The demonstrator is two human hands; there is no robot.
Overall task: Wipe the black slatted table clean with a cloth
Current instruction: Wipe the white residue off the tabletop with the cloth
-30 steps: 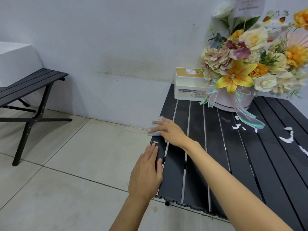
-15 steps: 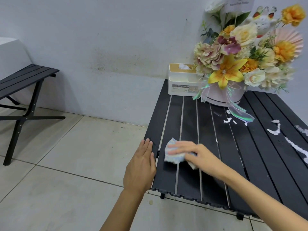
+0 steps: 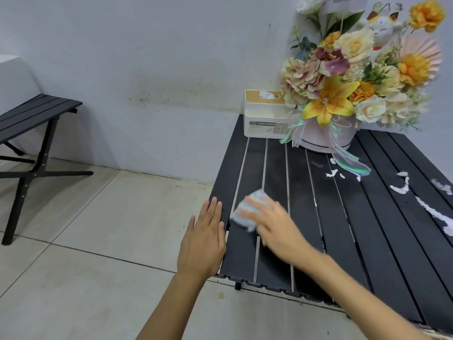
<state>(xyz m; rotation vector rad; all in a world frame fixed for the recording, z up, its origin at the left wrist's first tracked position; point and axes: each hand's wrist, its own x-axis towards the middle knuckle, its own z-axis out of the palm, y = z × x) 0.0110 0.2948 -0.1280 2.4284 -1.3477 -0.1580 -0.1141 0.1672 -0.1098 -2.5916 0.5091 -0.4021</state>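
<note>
Your left hand (image 3: 202,244) lies flat, fingers pressed together, on the left edge of the table (image 3: 343,241). Your right hand (image 3: 274,227) covers the cloth (image 3: 246,212) on the table's near-left slats. Motion blur: cannot tell whether it pinches. White scraps (image 3: 402,187) lie on the table's right side.
</note>
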